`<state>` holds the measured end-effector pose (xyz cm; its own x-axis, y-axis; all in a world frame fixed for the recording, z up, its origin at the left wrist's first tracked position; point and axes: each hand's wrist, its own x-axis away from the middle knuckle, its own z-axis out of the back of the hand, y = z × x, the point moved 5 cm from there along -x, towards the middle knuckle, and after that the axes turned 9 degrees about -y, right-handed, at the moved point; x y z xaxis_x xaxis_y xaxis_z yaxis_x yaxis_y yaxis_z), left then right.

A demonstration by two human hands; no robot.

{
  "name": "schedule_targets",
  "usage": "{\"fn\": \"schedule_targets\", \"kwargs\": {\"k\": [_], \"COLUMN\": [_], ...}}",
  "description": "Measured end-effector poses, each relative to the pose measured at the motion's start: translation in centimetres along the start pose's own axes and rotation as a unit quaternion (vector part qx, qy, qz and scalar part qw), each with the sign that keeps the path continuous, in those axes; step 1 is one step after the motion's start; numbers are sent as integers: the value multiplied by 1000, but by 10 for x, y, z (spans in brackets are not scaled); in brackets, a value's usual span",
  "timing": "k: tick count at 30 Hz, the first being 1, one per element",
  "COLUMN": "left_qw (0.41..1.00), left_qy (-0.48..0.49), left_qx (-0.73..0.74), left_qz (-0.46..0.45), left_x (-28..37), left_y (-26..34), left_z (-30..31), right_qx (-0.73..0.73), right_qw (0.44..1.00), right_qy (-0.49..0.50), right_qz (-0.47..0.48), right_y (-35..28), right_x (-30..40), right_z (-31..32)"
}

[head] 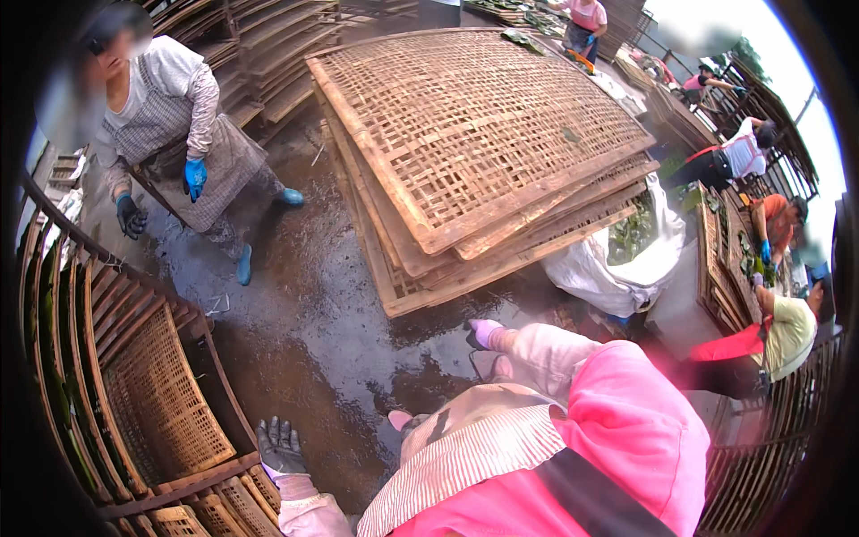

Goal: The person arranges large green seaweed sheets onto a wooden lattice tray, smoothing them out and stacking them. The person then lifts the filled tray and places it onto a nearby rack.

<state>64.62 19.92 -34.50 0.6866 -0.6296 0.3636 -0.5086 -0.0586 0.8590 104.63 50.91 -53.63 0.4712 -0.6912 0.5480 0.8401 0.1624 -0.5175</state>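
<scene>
My left hand (280,446), in a dark coated glove with a light purple cuff, is raised beside a rusty metal rack (215,473) with its fingers extended. It holds nothing; whether it touches the rack's rail is not plain. My right hand is out of view. The rack carries several woven bamboo trays (164,393), some with green leaves between them. Before me, a crooked stack of wood-framed woven bamboo trays (470,134) stands above the wet floor (302,322). A small leaf (570,135) lies on the top tray.
A co-worker (181,127) in a checked apron and gloves stands at the left. A white sack (621,282) of green leaves is by the stack's right corner. Several people bend over trays at the right, one person (782,335) nearest. More trays (282,54) fill racks behind.
</scene>
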Motion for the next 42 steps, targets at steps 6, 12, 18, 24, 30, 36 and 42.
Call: {"fn": "schedule_targets", "kwargs": {"k": [6,12,18,24,30,36,42], "left_qw": [939,737,648,614,593,582,488], "left_qy": [-277,-390,-470,-540,-587,-648,-732], "left_qx": [-165,-398,-449,-432,-384,-359,-441], "left_qz": [-118,-382,-396,-380,-396,-335,-178], "left_x": [44,141,172,175,170,187,222], "left_y": [-19,-107,-198,-248,-285,-342,-484], "left_z": [-341,-562,-682,-737,-784,-821,-901], "right_qx": [-286,-332,-393,-581,-640,-496,-420], "right_qw": [947,913,856,729,695,787,849], "right_qy": [134,-52,39,85,82,65,92], "right_qz": [-53,-232,-335,-352,-317,-361,-306], "right_y": [212,380,497,513,492,559,685], "right_x": [65,169,228,217,225,231,190], "right_z": [-4,-79,-90,-69,-46,-30,75]}}
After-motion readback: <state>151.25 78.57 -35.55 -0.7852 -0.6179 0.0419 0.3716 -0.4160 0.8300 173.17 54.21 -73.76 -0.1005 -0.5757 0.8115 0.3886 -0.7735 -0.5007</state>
